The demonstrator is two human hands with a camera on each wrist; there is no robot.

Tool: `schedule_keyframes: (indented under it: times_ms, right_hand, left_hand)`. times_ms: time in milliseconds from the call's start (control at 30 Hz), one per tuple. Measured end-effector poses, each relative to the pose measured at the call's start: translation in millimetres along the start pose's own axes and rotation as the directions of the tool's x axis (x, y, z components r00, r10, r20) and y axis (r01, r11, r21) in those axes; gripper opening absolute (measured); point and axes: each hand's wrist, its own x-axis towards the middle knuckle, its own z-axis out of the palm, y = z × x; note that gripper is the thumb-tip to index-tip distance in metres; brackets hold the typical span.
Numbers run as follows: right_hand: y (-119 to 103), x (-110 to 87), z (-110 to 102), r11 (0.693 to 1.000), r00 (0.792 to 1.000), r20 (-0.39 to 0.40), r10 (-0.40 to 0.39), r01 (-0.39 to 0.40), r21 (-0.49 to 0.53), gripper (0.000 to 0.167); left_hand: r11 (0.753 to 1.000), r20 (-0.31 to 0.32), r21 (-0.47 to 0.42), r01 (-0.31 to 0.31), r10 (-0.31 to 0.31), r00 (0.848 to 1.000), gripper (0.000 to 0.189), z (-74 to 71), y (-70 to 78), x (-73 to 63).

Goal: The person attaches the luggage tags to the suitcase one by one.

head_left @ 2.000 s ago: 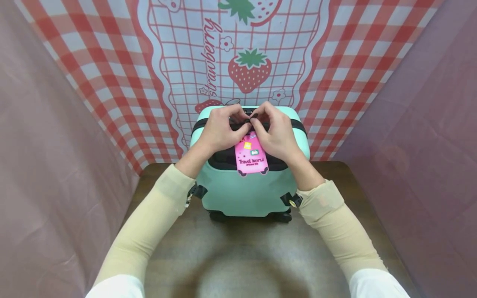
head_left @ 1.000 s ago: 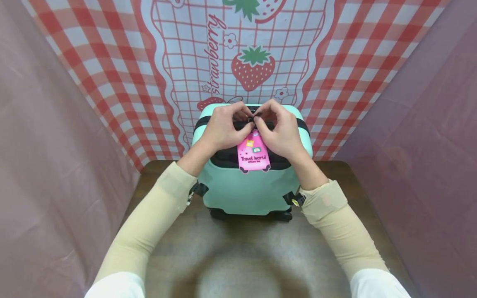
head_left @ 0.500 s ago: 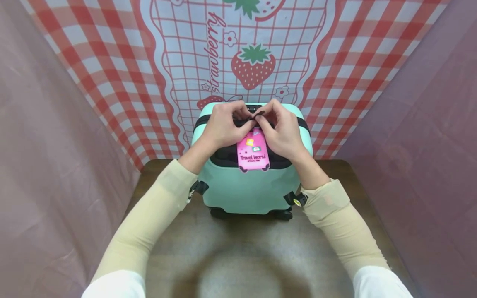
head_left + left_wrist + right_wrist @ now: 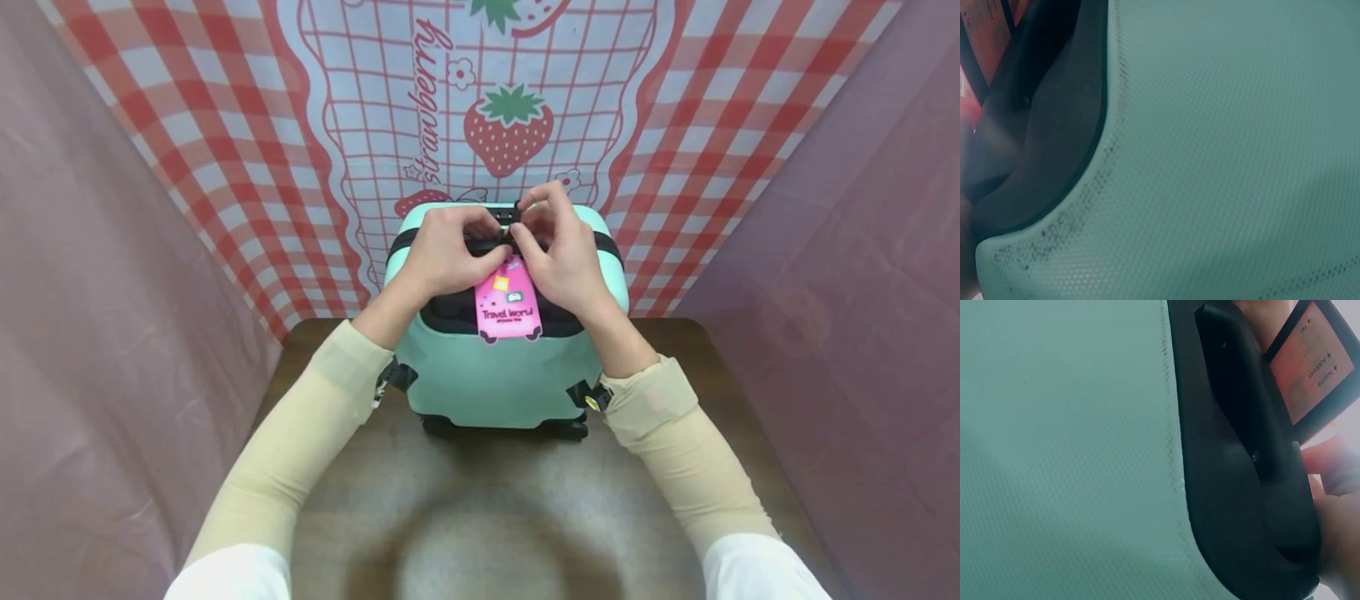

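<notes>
A pink luggage tag (image 4: 507,304) reading "Travel World" hangs against the front of a mint-green suitcase (image 4: 502,379), below its black handle (image 4: 453,312). My left hand (image 4: 450,254) is at the handle, thumb and fingers pinching the tag's thin black strap. Opposite it, my right hand (image 4: 562,254) holds the strap's dark end between thumb and fingers, near the black lock (image 4: 505,216). Fingers cover much of the strap. The right wrist view shows the back of the tag (image 4: 1313,369), with name and address lines, beside the handle (image 4: 1241,456).
The suitcase stands upright on a brown wooden table (image 4: 480,517). Behind it hangs a red-and-white checked strawberry cloth (image 4: 510,133). Pinkish curtains (image 4: 135,333) close off both sides. Black wheels (image 4: 566,429) show under the case.
My right fingers have lifted and spread, with the index finger now higher beside the lock. The left hand keeps nearly the same place, and the tag still hangs from the handle.
</notes>
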Motion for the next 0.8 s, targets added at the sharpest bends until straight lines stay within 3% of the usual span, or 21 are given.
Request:
schedule_keyframes:
  times_ms: [167,467,800]
  right_hand:
    - [-0.7,-0.1,0.9,0.998,0.999,-0.018,0.029,-0.03,-0.053,0.022]
    - [1.8,-2.4,1.1,0.997,0.999,-0.02,-0.043,0.042,-0.062,0.014]
    - [1.9,-4.3,2.4,0.994,0.998,-0.011,-0.058,0.057,-0.098,0.013]
  left_hand:
    - [1.0,0.017,-0.007,0.014,-0.014,1.0,0.029,-0.6,0.2,0.0]
    - [0.999,0.026,-0.016,0.027,-0.027,0.999,0.027,-1.8,1.2,-1.1]
    - [0.999,0.03,-0.028,0.029,-0.028,0.999,0.027,-1.2,1.2,-1.8]
